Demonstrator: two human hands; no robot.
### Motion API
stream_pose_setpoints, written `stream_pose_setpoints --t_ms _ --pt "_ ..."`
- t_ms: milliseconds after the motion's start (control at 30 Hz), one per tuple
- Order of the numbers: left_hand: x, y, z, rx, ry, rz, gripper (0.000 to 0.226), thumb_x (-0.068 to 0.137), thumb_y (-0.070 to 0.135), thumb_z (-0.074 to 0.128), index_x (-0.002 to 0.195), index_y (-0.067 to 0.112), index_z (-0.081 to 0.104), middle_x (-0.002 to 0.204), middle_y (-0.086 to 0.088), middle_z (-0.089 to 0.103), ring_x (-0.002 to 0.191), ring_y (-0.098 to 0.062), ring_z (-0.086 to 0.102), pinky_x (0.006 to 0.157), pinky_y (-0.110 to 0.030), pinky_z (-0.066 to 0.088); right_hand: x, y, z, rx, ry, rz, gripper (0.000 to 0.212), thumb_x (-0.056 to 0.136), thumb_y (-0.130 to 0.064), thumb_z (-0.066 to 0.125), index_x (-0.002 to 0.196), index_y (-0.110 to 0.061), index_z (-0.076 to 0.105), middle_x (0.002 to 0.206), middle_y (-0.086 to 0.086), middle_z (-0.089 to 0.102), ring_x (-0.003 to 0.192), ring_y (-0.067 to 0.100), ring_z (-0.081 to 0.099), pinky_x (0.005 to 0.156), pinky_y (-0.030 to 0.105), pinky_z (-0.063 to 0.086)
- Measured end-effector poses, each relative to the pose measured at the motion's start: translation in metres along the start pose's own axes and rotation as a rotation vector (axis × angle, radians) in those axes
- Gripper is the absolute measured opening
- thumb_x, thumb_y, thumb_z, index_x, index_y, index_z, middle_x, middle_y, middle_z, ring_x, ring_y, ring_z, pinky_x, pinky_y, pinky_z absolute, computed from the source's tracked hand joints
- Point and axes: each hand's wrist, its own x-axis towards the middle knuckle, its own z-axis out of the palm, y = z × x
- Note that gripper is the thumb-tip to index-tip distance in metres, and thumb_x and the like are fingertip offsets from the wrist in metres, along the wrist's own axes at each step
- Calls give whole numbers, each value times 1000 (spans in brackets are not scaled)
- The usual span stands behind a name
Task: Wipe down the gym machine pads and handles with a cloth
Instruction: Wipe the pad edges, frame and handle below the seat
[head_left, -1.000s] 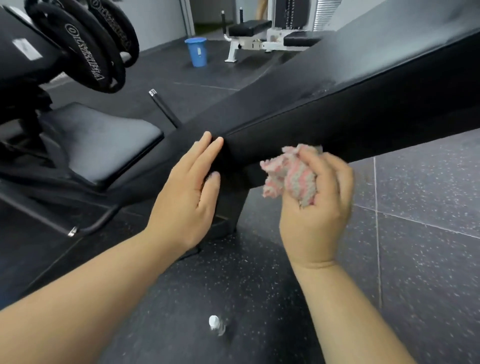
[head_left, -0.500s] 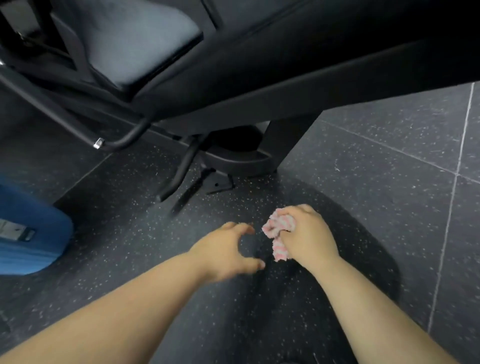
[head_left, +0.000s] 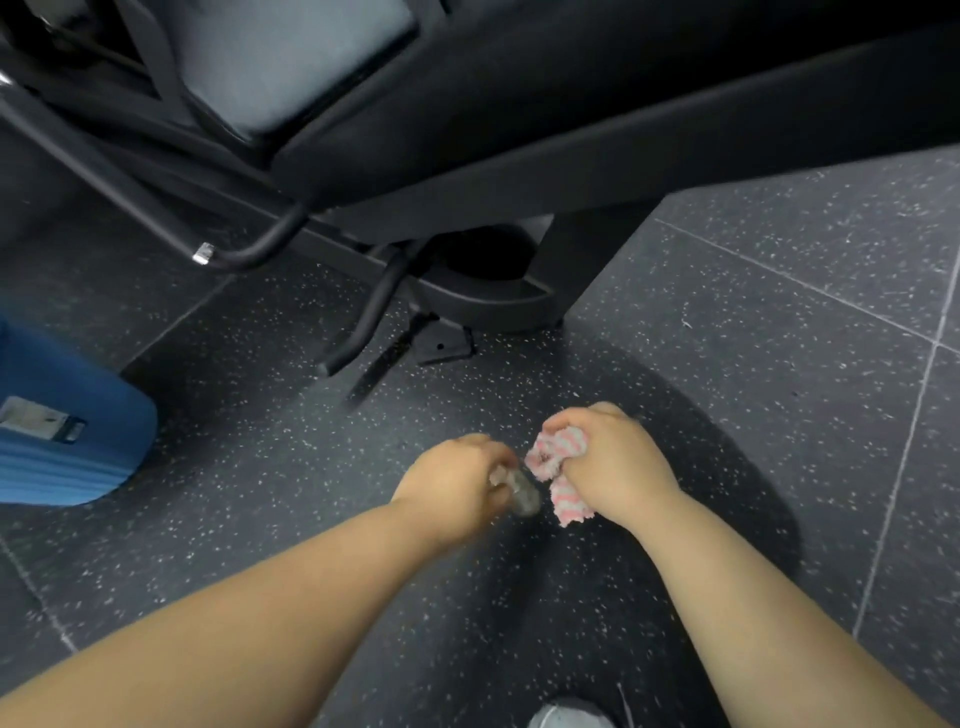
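Note:
My right hand (head_left: 613, 462) grips a bunched pink and white striped cloth (head_left: 558, 467) low over the floor. Beside it my left hand (head_left: 457, 480) is curled round a small clear bottle (head_left: 519, 491), blurred by motion; its cap is hidden. The two hands are nearly touching. The long black pad of the gym machine (head_left: 597, 104) runs across the top of the view, above both hands. A smaller seat pad (head_left: 291, 57) sits at the upper left.
The machine's black base and foot (head_left: 488, 306) stand on the speckled dark floor just beyond my hands. A bent black bar with a metal tip (head_left: 244, 249) juts out at left. A blue container (head_left: 62, 441) lies at the far left. A shoe toe (head_left: 569, 717) shows at the bottom.
My view dropped from the pad to the floor. Both hands came down off the pad; the left hand closed on the small bottle that stood on the floor.

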Motion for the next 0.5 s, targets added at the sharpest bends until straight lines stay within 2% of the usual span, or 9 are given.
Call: stream_pose_setpoints --t_ms 67,133,167,200,267,367,433,500 --pt "-21 10 -34 -122 159 -13 23 88 30 64 110 30 70 105 10 66 96 -10 61 84 -26 48 -8 -16 -5 98 -137 -24 40 87 -12 61 113 -43 65 113 -10 55 92 12 61 70 27 55" --pt "-43 22 -75 -237 256 -48 17 84 33 70 101 32 72 95 13 68 88 -1 61 82 -27 50 -19 -48 -18 304 -318 -49 41 84 -3 62 101 -40 69 92 -8 68 72 8 64 54 22 51" --pt "-53 27 -98 -273 289 -68 17 83 33 72 100 33 73 91 15 68 86 0 62 82 -27 50 -24 -68 -29 375 -386 -76 42 81 2 62 95 -37 69 82 -7 70 68 10 65 53 25 52" --pt "-61 29 -120 -294 320 -89 18 81 33 75 99 33 74 89 16 69 84 0 62 82 -27 51 -26 -88 -41 410 -430 -125 41 79 5 64 91 -34 68 78 -6 71 68 11 67 57 30 53" --pt "-72 32 -162 -351 413 -148 17 78 32 79 94 36 75 82 17 71 79 2 64 80 -25 52 -27 -127 -67 454 -505 -244 37 77 5 70 96 -27 67 82 -6 72 78 12 69 72 34 54" --pt "-95 32 -212 -576 569 -192 19 77 24 83 86 37 74 79 16 74 76 1 68 74 -20 52 -30 -181 -106 487 -615 -384 34 77 -19 81 108 -26 68 98 -4 76 96 13 71 90 31 54" --pt "-108 35 -242 -717 619 -179 19 78 19 82 92 31 76 85 13 76 80 -1 71 72 -18 52 -35 -212 -128 497 -571 -408 28 80 -39 79 105 -29 70 97 -3 76 94 14 73 90 34 55" --pt "-126 41 -265 -839 664 -201 18 81 22 79 97 30 76 90 11 76 86 -5 72 79 -22 56 -47 -236 -143 535 -518 -406 27 80 -48 75 100 -29 72 93 -4 77 90 14 73 88 37 56"
